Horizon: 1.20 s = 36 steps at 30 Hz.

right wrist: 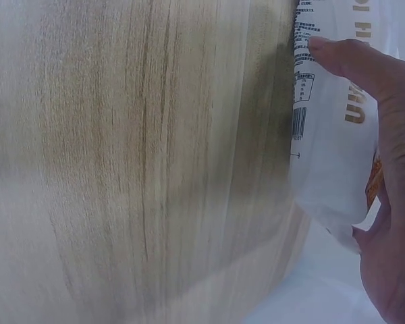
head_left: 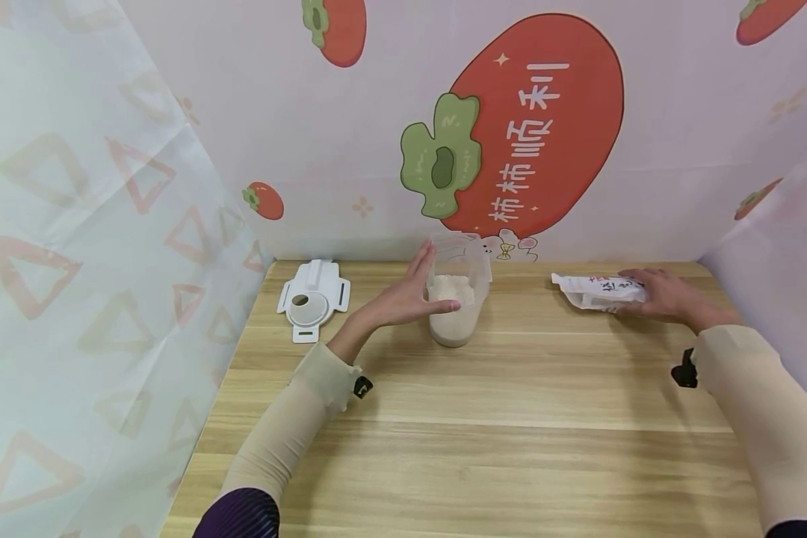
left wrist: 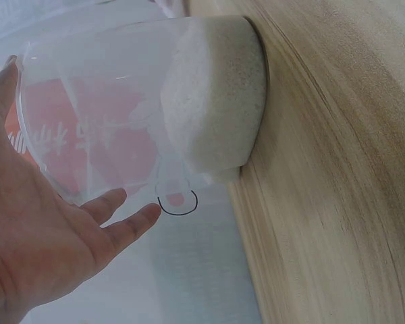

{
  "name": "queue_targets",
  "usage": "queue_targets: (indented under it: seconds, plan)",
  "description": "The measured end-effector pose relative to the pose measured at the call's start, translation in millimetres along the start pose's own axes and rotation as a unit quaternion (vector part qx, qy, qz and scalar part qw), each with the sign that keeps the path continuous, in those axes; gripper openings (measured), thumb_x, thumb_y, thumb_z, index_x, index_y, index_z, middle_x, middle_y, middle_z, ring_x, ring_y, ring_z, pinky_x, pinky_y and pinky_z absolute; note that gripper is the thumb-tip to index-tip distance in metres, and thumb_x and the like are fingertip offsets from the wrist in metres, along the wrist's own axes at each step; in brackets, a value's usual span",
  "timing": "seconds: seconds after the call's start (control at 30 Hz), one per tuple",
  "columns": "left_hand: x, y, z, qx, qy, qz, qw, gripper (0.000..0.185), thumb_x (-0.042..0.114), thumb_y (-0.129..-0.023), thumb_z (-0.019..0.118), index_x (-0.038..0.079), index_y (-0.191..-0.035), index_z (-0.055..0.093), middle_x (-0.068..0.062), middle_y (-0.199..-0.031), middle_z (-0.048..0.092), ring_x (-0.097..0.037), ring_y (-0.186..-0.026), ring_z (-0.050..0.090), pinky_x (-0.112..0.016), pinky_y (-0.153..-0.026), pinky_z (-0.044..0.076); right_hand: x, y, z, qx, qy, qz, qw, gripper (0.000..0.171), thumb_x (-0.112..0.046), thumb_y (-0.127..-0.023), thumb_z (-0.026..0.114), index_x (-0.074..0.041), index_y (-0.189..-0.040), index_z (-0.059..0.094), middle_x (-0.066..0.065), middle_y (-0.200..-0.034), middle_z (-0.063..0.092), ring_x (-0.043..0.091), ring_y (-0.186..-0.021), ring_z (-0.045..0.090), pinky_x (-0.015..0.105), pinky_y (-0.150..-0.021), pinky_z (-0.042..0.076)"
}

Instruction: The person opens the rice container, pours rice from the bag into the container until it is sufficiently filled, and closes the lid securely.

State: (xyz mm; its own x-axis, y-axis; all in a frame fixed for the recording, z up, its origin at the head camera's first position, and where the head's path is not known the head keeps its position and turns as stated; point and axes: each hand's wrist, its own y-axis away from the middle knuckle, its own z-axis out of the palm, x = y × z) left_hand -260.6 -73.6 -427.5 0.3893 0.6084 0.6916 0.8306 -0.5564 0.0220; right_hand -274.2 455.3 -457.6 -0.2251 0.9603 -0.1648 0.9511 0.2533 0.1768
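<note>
A clear plastic container [head_left: 459, 258] stands at the back middle of the wooden table [head_left: 484, 418], its lower part filled with white rice [head_left: 452, 295]. My left hand [head_left: 410, 295] is open beside its left wall, fingers straight and the thumb across its front. In the left wrist view the left hand [left wrist: 54, 223] lies spread close to the container [left wrist: 108, 101]; contact cannot be told. My right hand [head_left: 666, 295] holds the right end of a white printed bag [head_left: 595, 291] lying flat. In the right wrist view the thumb [right wrist: 351, 57] lies on the bag [right wrist: 331, 148].
A white lid [head_left: 312, 299] with a round pour opening lies flat at the back left of the table. Printed sheets wall in the table at the left, back and right. The table's front half is bare wood.
</note>
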Motion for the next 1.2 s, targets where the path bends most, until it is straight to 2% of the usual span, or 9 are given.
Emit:
queue_targets:
  seconds: [0.27,0.47,0.63,0.83,1.07,1.2]
  plan:
    - [0.6,0.8,0.3,-0.001,-0.002,-0.002,1.0000,0.123,0.068,-0.091,0.070,0.024,-0.170,-0.013,0.020,-0.173,-0.025,-0.027,-0.160,0.026,-0.051,-0.116,0.046,-2,2,-3,0.015,0.038,-0.008,0.999,0.097,-0.060,-0.084,0.082,0.001,-0.150,0.046,0.043,-0.144,0.046,0.065,-0.128,0.046,0.079,-0.089,0.046]
    - [2.2,1.0,0.3,0.000,-0.005,0.000,1.0000,0.123,0.068,-0.091,0.070,0.023,-0.170,-0.013,0.019,-0.173,-0.025,-0.026,-0.162,0.022,-0.053,-0.116,0.046,-5,4,-7,0.020,0.047,-0.016,0.999,0.099,-0.061,-0.084,0.081,0.002,-0.150,0.045,0.042,-0.146,0.045,0.065,-0.131,0.042,0.083,-0.096,0.040]
    - [3.9,1.0,-0.5,0.000,-0.004,0.004,1.0000,0.123,0.068,-0.092,0.070,0.023,-0.169,-0.015,0.018,-0.173,-0.026,-0.024,-0.163,0.014,-0.054,-0.118,0.043,-10,3,-13,0.035,0.033,-0.028,0.998,0.101,-0.058,-0.082,0.084,0.003,-0.151,0.045,0.041,-0.149,0.044,0.064,-0.135,0.038,0.084,-0.104,0.032]
    - [3.4,1.7,-1.9,0.007,-0.008,0.005,0.9999,0.123,0.068,-0.092,0.070,0.023,-0.169,-0.014,0.006,-0.177,-0.019,-0.025,-0.164,0.014,-0.054,-0.116,0.045,-21,0,-23,0.048,0.023,-0.049,0.997,0.099,-0.055,-0.084,0.084,0.004,-0.153,0.045,0.039,-0.151,0.043,0.062,-0.137,0.038,0.080,-0.110,0.032]
    - [1.8,1.3,0.0,0.008,-0.013,-0.002,0.9999,0.122,0.070,-0.091,0.069,0.025,-0.170,-0.013,0.020,-0.173,-0.025,-0.025,-0.161,0.024,-0.051,-0.110,0.052,-30,-1,-27,0.033,0.012,-0.041,0.999,0.100,-0.057,-0.088,0.080,0.001,-0.157,0.039,0.039,-0.156,0.037,0.063,-0.140,0.034,0.083,-0.105,0.034]
    - [0.9,0.9,1.1,0.013,-0.020,-0.004,0.9997,0.121,0.072,-0.091,0.068,0.027,-0.170,-0.011,0.024,-0.171,-0.026,-0.026,-0.159,0.029,-0.052,-0.106,0.054,-34,-1,-25,0.034,-0.002,-0.042,0.999,0.099,-0.056,-0.088,0.080,0.001,-0.158,0.038,0.039,-0.157,0.036,0.063,-0.140,0.035,0.083,-0.103,0.036]
